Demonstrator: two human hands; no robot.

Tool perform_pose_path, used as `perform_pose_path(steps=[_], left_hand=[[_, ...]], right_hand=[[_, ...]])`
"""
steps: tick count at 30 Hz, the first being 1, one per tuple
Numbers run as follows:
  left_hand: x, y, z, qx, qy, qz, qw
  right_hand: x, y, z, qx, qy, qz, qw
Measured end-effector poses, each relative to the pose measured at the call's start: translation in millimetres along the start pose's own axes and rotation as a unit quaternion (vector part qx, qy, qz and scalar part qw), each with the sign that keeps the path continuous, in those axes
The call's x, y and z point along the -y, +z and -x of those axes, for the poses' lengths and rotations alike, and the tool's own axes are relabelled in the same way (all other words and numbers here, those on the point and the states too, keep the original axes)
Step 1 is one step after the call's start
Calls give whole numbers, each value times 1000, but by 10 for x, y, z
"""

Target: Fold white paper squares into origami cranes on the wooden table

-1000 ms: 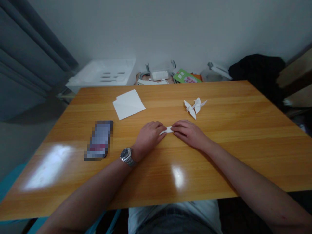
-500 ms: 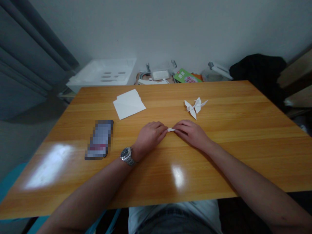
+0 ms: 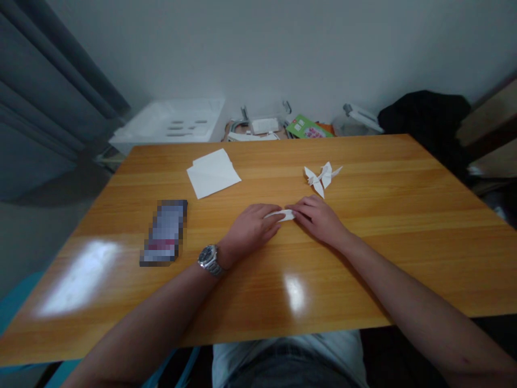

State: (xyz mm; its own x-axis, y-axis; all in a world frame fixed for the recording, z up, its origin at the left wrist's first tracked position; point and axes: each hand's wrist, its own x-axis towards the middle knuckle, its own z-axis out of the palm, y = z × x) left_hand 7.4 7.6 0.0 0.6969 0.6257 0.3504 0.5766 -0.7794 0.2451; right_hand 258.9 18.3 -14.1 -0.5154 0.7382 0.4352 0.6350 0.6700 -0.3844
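Between my two hands lies a small strip of folded white paper (image 3: 287,215), low over the wooden table (image 3: 355,280). My left hand (image 3: 254,225), with a metal watch (image 3: 210,260) on its wrist, has its fingers closed on the paper's left end. The right end is pinched by my right hand (image 3: 317,216), thumb and fingertips together. Fingers cover both ends, so the paper's full shape is hidden. Just beyond my right hand stand white folded-paper figures (image 3: 323,177) with pointed wings, close together.
White paper sheets (image 3: 214,173) lie stacked at the back left. A phone (image 3: 165,231), blurred out, rests left of my forearm. Behind the table's far edge are a white plastic tray (image 3: 161,121), a green booklet (image 3: 305,127) and a black cloth-like heap (image 3: 424,116).
My hands have drawn slightly apart, and more of the folded paper shows between them. The left fingers now stretch further over it. The view has shifted a little.
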Motion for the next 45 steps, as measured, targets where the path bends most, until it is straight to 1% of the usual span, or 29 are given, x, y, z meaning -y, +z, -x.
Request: perform_pose_path(steps=[6,14,18,24,30,34,40,45], left_hand=[[26,37,10,28,4,-2,1000],[-44,-26,-26,25,-9,-6,1000],[-50,-32,-34,16,-18,-5,1000],[-37,-3,-40,5,-45,16,999],[-9,-3,-27,3,-49,16,999],[28,16,-10,-4,-47,21,999],[52,45,10,7,-49,12,999],[39,17,3,7,-54,18,998]], right_hand=[[-7,5,-4,-5,8,9,1000],[12,1,-16,-12,24,27,999],[69,-36,-36,-12,7,17,1000],[115,-41,-36,20,-41,-10,999],[97,-21,-36,42,-42,-34,998],[71,-3,-33,37,-34,-49,998],[62,7,-30,48,-38,-35,998],[87,-11,-33,38,-54,-19,998]])
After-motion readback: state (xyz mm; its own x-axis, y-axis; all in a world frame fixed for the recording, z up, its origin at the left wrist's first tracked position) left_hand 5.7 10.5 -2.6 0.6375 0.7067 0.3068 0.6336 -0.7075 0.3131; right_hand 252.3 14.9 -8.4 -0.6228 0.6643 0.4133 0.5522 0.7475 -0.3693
